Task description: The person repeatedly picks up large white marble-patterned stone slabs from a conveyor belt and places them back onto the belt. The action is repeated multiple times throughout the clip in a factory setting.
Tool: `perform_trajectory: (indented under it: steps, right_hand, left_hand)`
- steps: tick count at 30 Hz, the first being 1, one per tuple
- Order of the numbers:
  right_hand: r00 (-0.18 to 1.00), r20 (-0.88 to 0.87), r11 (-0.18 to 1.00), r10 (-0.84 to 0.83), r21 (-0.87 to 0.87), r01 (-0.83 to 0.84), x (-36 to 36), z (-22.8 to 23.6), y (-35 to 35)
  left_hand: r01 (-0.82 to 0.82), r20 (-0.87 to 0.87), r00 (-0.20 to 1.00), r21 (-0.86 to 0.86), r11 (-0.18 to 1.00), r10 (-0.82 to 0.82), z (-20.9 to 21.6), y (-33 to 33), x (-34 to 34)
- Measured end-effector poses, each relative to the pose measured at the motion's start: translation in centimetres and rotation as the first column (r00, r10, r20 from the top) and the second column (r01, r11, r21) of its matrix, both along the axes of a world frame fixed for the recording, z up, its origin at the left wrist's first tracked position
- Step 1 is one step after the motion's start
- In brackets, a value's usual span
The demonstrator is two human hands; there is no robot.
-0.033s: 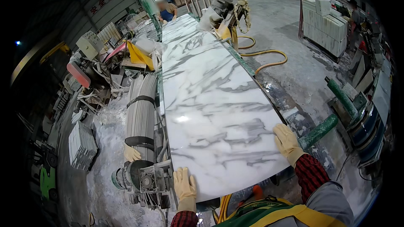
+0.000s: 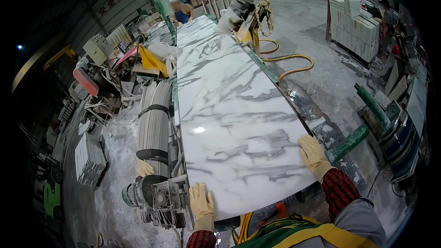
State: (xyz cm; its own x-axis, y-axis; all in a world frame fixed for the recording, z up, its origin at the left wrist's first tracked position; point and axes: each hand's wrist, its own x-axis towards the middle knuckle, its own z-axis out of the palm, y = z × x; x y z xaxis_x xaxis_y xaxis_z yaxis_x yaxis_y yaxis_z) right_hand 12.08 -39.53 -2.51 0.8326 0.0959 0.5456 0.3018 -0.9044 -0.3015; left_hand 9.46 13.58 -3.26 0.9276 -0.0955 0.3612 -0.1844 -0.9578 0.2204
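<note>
A long polished marble slab (image 2: 239,124), white with grey veins, stretches away from me on a machine bed with a green frame. My left hand (image 2: 201,204), in a cream rubber glove, lies on the slab's near left corner with its fingers stretched out flat. At the right edge, my right hand (image 2: 315,155) in a matching glove rests its extended fingers on the stone. The underside of the slab is hidden, so whether my right thumb reaches below the edge does not show. Beyond the far end stands a person in a blue apron (image 2: 182,14).
Left of the slab are a bundle of grey strips (image 2: 154,119), a loose cream glove (image 2: 144,167) and a motor (image 2: 158,197). A green roller arm (image 2: 348,144) juts in from the right. A yellow hose (image 2: 298,66) curls across the floor near stacked slabs (image 2: 353,30).
</note>
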Motion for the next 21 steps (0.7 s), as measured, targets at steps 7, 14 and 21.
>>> perform_trajectory:
  steps: [7, 14, 21]
  right_hand:
    - [0.999, -0.039, 1.0, 0.005, 0.024, -0.004, -0.3, 0.6, 0.1]
    - [1.0, 0.002, 1.0, -0.004, 0.009, 0.004, -0.7, 0.2, 0.0]
    - [0.998, -0.049, 0.998, -0.028, 0.057, 0.03, -4.9, -1.0, -0.4]
  left_hand:
    - [0.001, -0.036, 0.999, -0.011, 1.0, -0.002, 0.4, -0.1, -0.3]
    - [0.001, -0.054, 0.999, -0.03, 1.0, -0.003, 0.9, -0.5, -0.6]
    - [0.017, -0.029, 0.999, -0.01, 1.0, -0.018, 0.9, -0.4, -0.9]
